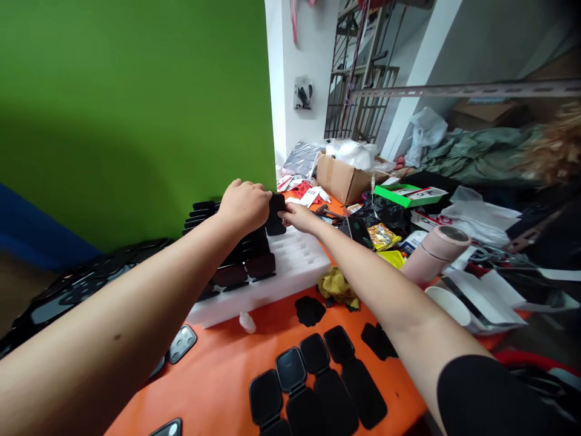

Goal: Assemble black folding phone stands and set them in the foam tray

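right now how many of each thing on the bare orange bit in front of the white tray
Black rectangular panels in the front row: 4
Loose black cutout pieces: 2
Small white bottle: 1
Yellow cloth: 1
Total: 8

A small workshop or packing room: an orange table (218, 369) crowded with rows of black parts (313, 381), a white foam tray (290, 266), a cardboard box (342, 175) on the far side, tape roll (438, 248), bags and wrappers, with metal racks (358, 79) behind.
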Demonstrator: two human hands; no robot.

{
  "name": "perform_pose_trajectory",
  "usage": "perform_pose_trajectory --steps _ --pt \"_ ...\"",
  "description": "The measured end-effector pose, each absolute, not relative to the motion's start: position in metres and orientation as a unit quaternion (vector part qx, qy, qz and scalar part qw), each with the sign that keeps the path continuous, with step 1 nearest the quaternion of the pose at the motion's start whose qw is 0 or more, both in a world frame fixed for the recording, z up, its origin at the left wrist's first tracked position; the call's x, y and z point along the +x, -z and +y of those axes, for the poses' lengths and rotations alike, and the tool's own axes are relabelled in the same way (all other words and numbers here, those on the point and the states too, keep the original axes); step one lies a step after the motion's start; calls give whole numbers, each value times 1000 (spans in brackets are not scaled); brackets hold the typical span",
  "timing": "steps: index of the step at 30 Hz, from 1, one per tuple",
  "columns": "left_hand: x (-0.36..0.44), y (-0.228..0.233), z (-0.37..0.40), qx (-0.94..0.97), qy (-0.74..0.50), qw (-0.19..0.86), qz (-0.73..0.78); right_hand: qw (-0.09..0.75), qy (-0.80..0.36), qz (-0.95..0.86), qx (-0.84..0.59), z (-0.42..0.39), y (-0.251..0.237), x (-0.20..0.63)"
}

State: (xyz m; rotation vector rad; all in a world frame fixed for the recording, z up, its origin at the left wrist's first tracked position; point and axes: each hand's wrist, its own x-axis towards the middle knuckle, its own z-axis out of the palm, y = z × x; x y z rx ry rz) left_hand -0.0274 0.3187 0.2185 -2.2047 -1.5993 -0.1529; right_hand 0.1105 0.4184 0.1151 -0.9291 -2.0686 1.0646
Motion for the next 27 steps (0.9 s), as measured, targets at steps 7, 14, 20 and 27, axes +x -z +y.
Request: perform_pose_trajectory --steps 7,14,20,27 --pt "-26 -205 319 -789 38 181 -586 267 -384 -803 -369 417 -107 110" --pt "-24 -201 327 -792 25 139 -594 244 -294 -822 -421 401 -114 109" --pt "4 -192 217 -840 120 99 -520 269 -196 -851 -407 287 -126 163" --pt "27 -17 28 -849 38 -118 -514 -63 -198 -925 -317 109 -32 263"
